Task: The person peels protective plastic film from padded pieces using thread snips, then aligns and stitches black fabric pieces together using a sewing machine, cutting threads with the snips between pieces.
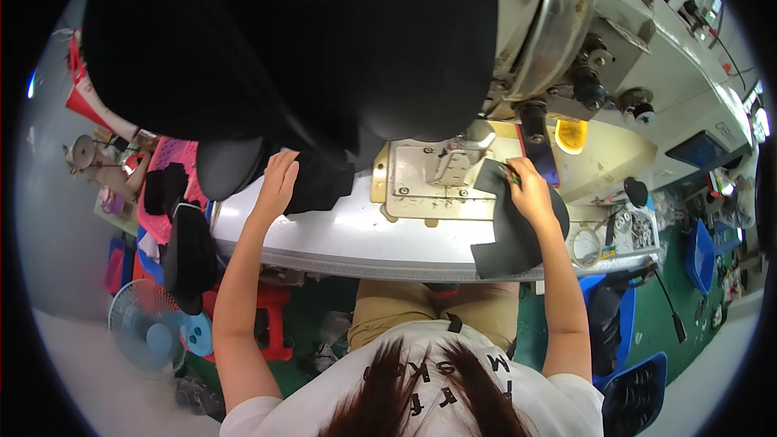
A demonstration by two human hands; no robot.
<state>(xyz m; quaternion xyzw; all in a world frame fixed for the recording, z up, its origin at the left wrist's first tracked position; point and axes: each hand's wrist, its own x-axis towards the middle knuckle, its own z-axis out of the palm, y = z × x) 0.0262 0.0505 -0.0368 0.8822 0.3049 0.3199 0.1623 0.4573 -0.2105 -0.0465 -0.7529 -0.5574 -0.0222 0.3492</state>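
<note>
My left hand (281,182) rests at the left edge of a black fabric piece (320,186) on the white table, fingers stretched out. My right hand (528,192) is closed over a curved black fabric piece (511,235), which lies right of the needle plate and reaches the table's front edge. Between the right fingers shows a small slim tool (513,176), dark with a green part; its exact kind is unclear. The sewing machine's plate and presser area (445,170) lies between my hands, with no fabric under it that I can see.
A large black shape (324,32) blocks the upper view. The sewing machine head (566,40) stands at the upper right. On the left are a pink basket (174,162) with black pieces and a blue fan (150,328). A tray of small parts (635,231) sits at the right.
</note>
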